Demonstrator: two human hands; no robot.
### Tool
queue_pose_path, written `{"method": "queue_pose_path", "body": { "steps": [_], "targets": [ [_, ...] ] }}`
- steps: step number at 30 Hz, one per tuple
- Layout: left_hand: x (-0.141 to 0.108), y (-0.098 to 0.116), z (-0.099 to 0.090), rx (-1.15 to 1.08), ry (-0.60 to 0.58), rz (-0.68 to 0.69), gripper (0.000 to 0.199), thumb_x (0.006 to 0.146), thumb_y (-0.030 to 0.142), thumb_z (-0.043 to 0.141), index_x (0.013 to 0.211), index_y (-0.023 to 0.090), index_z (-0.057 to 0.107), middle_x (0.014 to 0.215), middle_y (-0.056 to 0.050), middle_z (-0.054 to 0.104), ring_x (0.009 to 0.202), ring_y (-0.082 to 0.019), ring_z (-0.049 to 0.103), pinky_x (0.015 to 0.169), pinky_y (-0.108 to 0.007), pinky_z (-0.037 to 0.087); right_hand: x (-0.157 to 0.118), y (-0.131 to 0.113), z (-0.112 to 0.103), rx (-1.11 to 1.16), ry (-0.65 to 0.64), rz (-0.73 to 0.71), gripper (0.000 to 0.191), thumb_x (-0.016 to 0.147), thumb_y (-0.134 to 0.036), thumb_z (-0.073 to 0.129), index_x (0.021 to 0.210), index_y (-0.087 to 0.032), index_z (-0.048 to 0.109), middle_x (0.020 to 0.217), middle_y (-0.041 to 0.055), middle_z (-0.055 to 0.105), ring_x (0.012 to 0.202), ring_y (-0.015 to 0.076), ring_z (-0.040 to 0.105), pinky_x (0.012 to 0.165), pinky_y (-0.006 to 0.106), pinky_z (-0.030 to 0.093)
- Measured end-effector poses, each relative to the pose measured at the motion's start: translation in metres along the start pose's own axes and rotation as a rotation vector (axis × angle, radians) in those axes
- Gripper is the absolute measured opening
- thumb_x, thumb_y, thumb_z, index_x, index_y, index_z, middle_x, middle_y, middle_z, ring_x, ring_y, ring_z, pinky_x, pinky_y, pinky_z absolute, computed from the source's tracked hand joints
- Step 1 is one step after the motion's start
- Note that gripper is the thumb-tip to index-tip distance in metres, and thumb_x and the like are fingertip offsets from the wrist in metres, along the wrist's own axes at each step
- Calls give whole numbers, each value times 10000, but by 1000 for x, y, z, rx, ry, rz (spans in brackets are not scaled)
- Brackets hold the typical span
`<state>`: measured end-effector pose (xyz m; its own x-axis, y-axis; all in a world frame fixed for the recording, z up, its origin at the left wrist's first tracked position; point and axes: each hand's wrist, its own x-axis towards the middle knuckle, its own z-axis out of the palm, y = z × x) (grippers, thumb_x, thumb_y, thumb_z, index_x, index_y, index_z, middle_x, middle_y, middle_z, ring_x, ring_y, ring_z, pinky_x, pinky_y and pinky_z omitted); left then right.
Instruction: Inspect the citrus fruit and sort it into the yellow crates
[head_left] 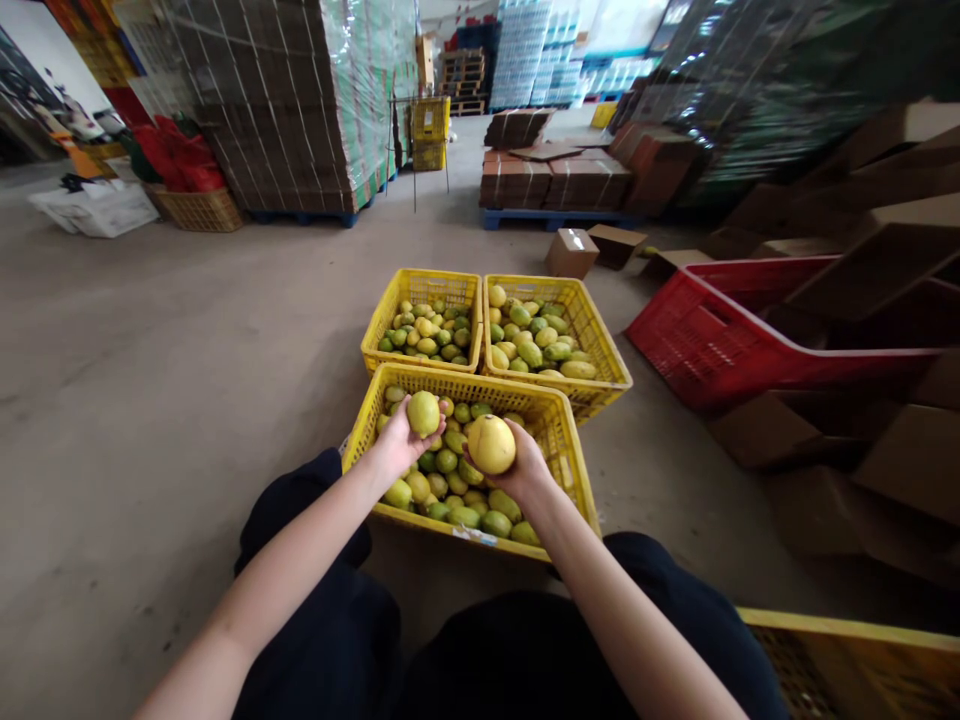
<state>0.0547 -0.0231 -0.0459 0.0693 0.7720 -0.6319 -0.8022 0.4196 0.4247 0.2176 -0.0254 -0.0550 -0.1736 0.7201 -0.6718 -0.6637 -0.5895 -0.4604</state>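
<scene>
Just over the near yellow crate (581,500), each of my hands holds a fruit that looks like a lemon. My left hand (400,440) has its fingers around a greenish-yellow lemon (424,413). In my right hand (529,468) sits a larger, rounder yellow lemon (491,445), its top facing me. Below them, green and yellow lemons (465,516) fill the crate, partly hidden by my hands. Two more yellow crates stand against its far side: the left one (386,300) has smaller green and yellow fruit, the right one (600,340) larger fruit.
To the right, a red crate (675,330) stands among loose cardboard boxes (825,510). Another yellow crate (862,640) is at my lower right. Farther off are flattened cartons on a blue pallet (517,218), a small box (571,253) and a wrapped stack (277,110).
</scene>
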Motion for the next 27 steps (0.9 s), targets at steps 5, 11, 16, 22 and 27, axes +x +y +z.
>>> {"method": "queue_pose_path", "body": {
  "steps": [5, 11, 16, 22, 27],
  "targets": [
    [0, 1, 1, 23, 21, -10, 286, 965, 307, 449, 994, 108, 653, 676, -46, 658, 571, -148, 653, 554, -244, 570, -7, 1, 4, 4, 26, -8, 269, 924, -362, 442, 874, -164, 617, 620, 71, 683, 611, 231, 686, 564, 350, 575],
    [-9, 7, 4, -28, -17, -55, 261, 917, 255, 450, 752, 131, 609, 592, -42, 631, 497, -126, 610, 474, -218, 523, -13, -2, 7, 36, -72, 50, 348, 898, -384, 412, 900, -131, 652, 615, 106, 687, 502, 197, 622, 387, 251, 473],
    [-14, 8, 6, 115, -101, -16, 299, 862, 236, 442, 611, 149, 579, 508, -32, 583, 416, -118, 544, 399, -205, 439, -14, -2, 8, -55, -140, 61, 358, 882, -378, 403, 799, -133, 650, 554, 97, 659, 440, 190, 592, 319, 233, 397],
    [-13, 5, 4, 238, -203, 69, 260, 807, 256, 502, 578, 174, 592, 491, -33, 578, 430, -124, 526, 420, -218, 414, -18, 0, 12, -133, -181, 85, 361, 860, -380, 421, 842, -129, 681, 592, 102, 685, 525, 217, 643, 300, 238, 370],
    [-13, 5, 4, 171, -159, 18, 257, 842, 250, 479, 655, 153, 627, 510, -37, 585, 438, -130, 542, 416, -220, 434, -16, 0, 10, -108, -185, 77, 349, 862, -369, 450, 934, -124, 688, 649, 109, 712, 568, 236, 672, 300, 244, 393]
  ]
}}
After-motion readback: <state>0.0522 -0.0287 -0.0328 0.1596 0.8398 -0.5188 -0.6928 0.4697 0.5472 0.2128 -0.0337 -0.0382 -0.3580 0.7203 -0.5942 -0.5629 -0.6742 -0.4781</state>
